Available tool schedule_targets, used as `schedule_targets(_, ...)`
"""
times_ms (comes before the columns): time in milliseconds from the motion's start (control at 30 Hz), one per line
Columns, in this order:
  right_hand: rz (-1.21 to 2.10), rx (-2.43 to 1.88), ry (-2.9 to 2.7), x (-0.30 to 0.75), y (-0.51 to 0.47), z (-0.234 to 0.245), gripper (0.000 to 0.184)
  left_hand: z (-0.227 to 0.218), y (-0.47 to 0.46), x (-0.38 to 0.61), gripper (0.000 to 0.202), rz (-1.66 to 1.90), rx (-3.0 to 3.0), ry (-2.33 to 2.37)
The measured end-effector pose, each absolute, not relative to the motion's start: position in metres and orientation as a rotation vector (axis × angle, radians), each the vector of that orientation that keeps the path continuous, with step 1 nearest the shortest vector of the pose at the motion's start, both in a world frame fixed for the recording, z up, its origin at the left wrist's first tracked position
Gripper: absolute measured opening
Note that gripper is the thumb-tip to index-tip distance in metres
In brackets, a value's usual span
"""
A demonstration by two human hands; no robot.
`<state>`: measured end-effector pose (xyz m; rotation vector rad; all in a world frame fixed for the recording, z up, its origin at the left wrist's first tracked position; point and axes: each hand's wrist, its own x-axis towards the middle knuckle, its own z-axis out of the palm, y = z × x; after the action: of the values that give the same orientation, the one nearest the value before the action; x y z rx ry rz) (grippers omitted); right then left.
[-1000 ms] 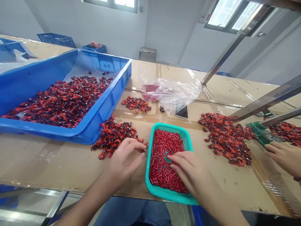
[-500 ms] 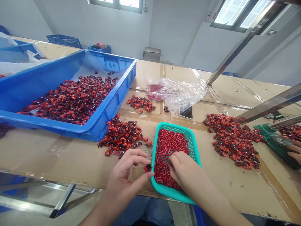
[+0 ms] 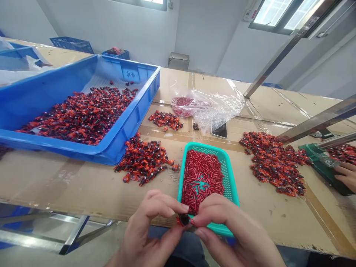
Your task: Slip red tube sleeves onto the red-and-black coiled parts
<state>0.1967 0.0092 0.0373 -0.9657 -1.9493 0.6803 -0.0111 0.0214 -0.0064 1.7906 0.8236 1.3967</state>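
Observation:
My left hand point(image 3: 151, 226) pinches a small black and orange part point(image 3: 183, 220) at the table's near edge. My right hand point(image 3: 228, 226) meets it there, its fingertips pinched on a small red tube point(image 3: 192, 222) at the part's opening. Both hands hover just in front of a teal mesh basket point(image 3: 232, 174) filled with red tubes point(image 3: 203, 176). A loose pile of black and orange parts point(image 3: 144, 160) lies on the cardboard to the left of the basket.
A big blue crate point(image 3: 133, 122) of the same parts stands at left. Another pile point(image 3: 274, 161) lies at right, beside a green tool point(image 3: 322, 163) and another person's hand point(image 3: 346, 174). A clear plastic bag point(image 3: 211, 107) and a phone point(image 3: 219, 130) lie behind the basket.
My left hand took a part from the pile and drew it back. My right hand left the basket with a red tube and came to meet it at the table's edge.

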Motion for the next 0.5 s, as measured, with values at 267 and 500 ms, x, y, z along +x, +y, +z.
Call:
schedule_targets(267,0.66,-0.964,-1.953,0.1958,0.0052,0.0406,0.014,-0.0042,0.017,-0.0102,0.021,1.398,1.856,0.904)
schedule_targets(500,0.637,-0.948,-1.96,0.1967,0.0066,0.0408,0.008,-0.0017,0.0149,-0.0084,0.019,1.379,1.914,0.915)
